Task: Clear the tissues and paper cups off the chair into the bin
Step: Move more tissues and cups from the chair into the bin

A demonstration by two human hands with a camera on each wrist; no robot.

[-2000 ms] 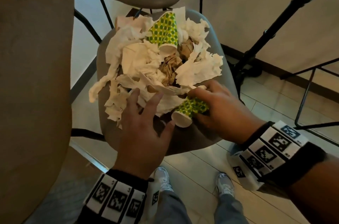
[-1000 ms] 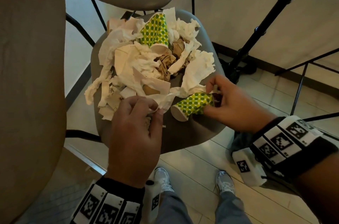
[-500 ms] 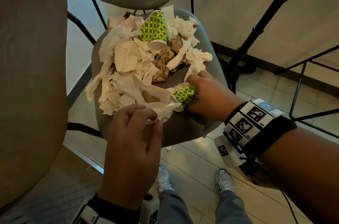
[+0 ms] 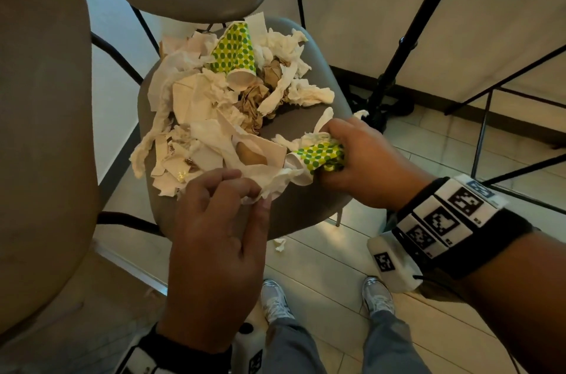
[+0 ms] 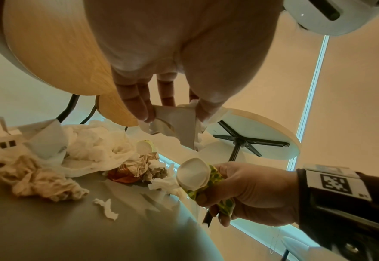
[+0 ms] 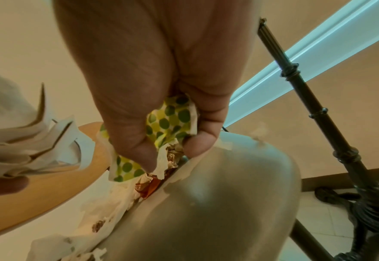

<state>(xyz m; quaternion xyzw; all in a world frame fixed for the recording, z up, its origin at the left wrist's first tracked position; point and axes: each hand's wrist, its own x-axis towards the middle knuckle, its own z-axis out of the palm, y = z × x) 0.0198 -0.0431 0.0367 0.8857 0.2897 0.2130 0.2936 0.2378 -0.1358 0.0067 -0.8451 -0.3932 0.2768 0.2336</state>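
The step in hand looks like the gathering of a first handful, with most of the litter not yet touched. The right hand (image 4: 364, 165) is curled round a crushed green-spotted paper cup (image 4: 318, 156) together with a wad of tissue (image 4: 315, 137), its thumb and fingers squeezing both against the palm, as the right wrist view shows. The left hand (image 4: 220, 239) pinches the edge of a white tissue (image 4: 269, 182) between thumb and fingertips (image 5: 139, 106), lifting it just clear of the grey chair seat (image 4: 306, 208). The two hands are near each other at the front edge of the seat, and the held tissue reaches almost to the mouth of the held cup. Beyond both hands lies the main heap (image 4: 214, 104) of white and brown crumpled paper, with a second spotted cup (image 4: 235, 55) on its side at the far end, well apart from either hand. A small scrap (image 4: 280, 245) lies on the floor below the seat, between the hands. No bin shows in any view, so the next move probably calls for carrying these handfuls off to wherever it stands, keeping the loose tissue from trailing or dropping.
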